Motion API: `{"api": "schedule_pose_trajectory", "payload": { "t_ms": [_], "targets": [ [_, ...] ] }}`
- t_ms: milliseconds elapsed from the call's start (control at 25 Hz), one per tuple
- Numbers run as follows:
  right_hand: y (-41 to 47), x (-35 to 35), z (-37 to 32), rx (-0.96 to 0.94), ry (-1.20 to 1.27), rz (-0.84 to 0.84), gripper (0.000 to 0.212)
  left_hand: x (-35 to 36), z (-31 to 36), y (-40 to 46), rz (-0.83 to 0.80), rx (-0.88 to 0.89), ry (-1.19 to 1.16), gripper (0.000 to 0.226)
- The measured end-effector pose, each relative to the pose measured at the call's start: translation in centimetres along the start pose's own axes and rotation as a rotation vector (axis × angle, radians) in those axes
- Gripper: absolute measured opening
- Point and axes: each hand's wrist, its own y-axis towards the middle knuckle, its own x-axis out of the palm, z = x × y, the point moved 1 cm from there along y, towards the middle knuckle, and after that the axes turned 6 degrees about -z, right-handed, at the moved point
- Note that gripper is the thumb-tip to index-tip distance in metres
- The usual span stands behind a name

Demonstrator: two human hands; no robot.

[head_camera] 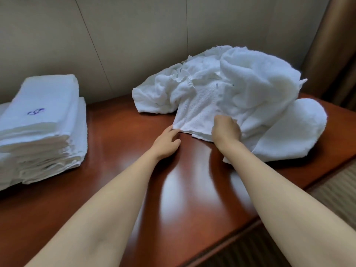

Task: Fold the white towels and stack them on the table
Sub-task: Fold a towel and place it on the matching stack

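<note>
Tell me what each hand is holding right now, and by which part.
Both hands grip the thin white waffle-textured towel by its near edge: the left hand at its left corner, the right hand further right, beside the heap.

Open tabletop between two towel masses

Beside and behind the left hand (pixel 166 142), bare table (pixel 123 151) runs clear toward the folded stack (pixel 41 120) far to its left. Just ahead of and right of the right hand (pixel 226 130), the loose towel heap (pixel 240 89) blocks passage, backed by the wall (pixel 134 35).
</note>
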Motion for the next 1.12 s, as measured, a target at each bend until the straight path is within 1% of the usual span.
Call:
{"api": "schedule_pose_trajectory", "payload": {
  "t_ms": [40,80,120,160,200,240,280,320,360,400,440,480,520,600,640,680,720,760,800,840,880,920,960,1000,1040,1080,1120],
  "targets": [
    [-1.0,-1.0,-0.2,-0.001,0.154,-0.022,0.026,-0.3,0.3,-1.5,0.026,-0.029,-0.171,0.032],
    [-2.0,-2.0,-0.9,-0.034,0.311,-0.021,0.024,-0.6,0.5,-3.0,0.059,-0.089,-0.391,0.025],
    [-3.7,-3.1,-2.1,-0.067,0.489,-0.004,0.023,-0.8,0.5,-4.7,0.097,-0.142,-0.65,0.023],
    [-5.5,-3.9,-3.4,-0.084,0.711,-0.018,0.022,-1.0,0.5,-6.2,0.136,-0.172,-0.901,0.028],
    [-7.8,-4.6,-5.1,-0.08,1.014,-0.085,0.021,-1.1,0.0,-7.9,0.172,-0.186,-1.116,0.037],
    [-10.4,-4.9,-6.9,-0.068,1.317,-0.211,0.022,-1.2,-0.6,-9.8,0.177,-0.191,-1.288,0.046],
    [-13.0,-4.5,-8.7,-0.055,1.516,-0.377,0.024,-1.6,-1.3,-11.7,0.14,-0.198,-1.43,0.055],
    [-15.5,-4.1,-10.6,-0.067,1.574,-0.53,0.023,-2.2,-2.6,-13.9,0.106,-0.184,-1.504,0.063],
    [-17.4,-3.2,-12.2,-0.108,1.478,-0.645,0.022,-2.8,-3.5,-16.2,0.053,-0.163,-1.526,0.066],
    [-18.9,-2.3,-13.7,-0.166,1.336,-0.711,0.021,-3.2,-4.2,-18.6,-0.017,-0.152,-1.48,0.061],
    [-20.0,-1.6,-15.1,-0.233,1.224,-0.736,0.022,-3.6,-4.9,-20.9,-0.076,-0.16,-1.38,0.046],
    [-20.8,-1.2,-16.4,-0.297,1.166,-0.75,0.022,-4.0,-5.3,-22.7,-0.1,-0.171,-1.263,0.027],
    [-21.6,-1.0,-17.7,-0.368,1.15,-0.76,0.02,-4.7,-5.7,-24.8,-0.045,-0.206,-1.163,0.013],
    [-22.5,-0.8,-19.8,-0.493,1.115,-0.742,0.012,-6.0,-7.3,-28.0,0.125,-0.285,-1.065,0.012],
    [-22.9,-0.8,-20.6,-0.552,1.035,-0.703,0.017,-6.9,-8.3,-29.7,0.175,-0.289,-1.004,0.009],
    [-22.9,-0.4,-21.1,-0.612,0.898,-0.632,0.027,-8.0,-9.5,-31.3,0.234,-0.322,-0.871,0.015],
    [-22.9,0.3,-21.7,-0.682,0.674,-0.537,0.037,-9.1,-11.2,-33.2,0.28,-0.399,-0.677,0.019],
    [-22.7,1.2,-21.9,-0.736,0.39,-0.461,0.048,-10.3,-12.7,-35.0,0.33,-0.506,-0.463,0.02],
    [-22.9,2.0,-22.0,-0.767,0.143,-0.449,0.059,-11.5,-14.1,-36.9,0.399,-0.61,-0.263,0.025],
    [-23.3,3.1,-22.4,-0.786,-0.022,-0.488,0.067,-12.6,-15.4,-38.7,0.461,-0.67,-0.137,0.033],
    [-24.1,4.0,-22.8,-0.797,-0.114,-0.541,0.07,-13.5,-16.0,-40.3,0.513,-0.693,-0.066,0.04],
    [-25.0,4.9,-23.6,-0.815,-0.152,-0.575,0.071,-14.3,-16.6,-41.8,0.545,-0.717,0.02,0.044],
    [-25.7,5.5,-24.5,-0.84,-0.149,-0.568,0.071,-14.7,-16.9,-42.7,0.56,-0.751,0.15,0.05],
    [-26.3,5.9,-25.5,-0.856,-0.115,-0.545,0.074,-14.9,-16.8,-43.3,0.558,-0.795,0.292,0.054],
    [-26.7,6.3,-26.4,-0.853,-0.04,-0.517,0.078,-14.8,-16.6,-43.5,0.54,-0.82,0.364,0.056],
    [-26.8,6.6,-27.1,-0.82,0.057,-0.486,0.084,-14.6,-16.0,-43.3,0.493,-0.794,0.347,0.056],
    [-26.6,7.2,-27.7,-0.767,0.138,-0.463,0.086,-14.2,-15.5,-42.9,0.409,-0.735,0.241,0.056]
  ]
}}
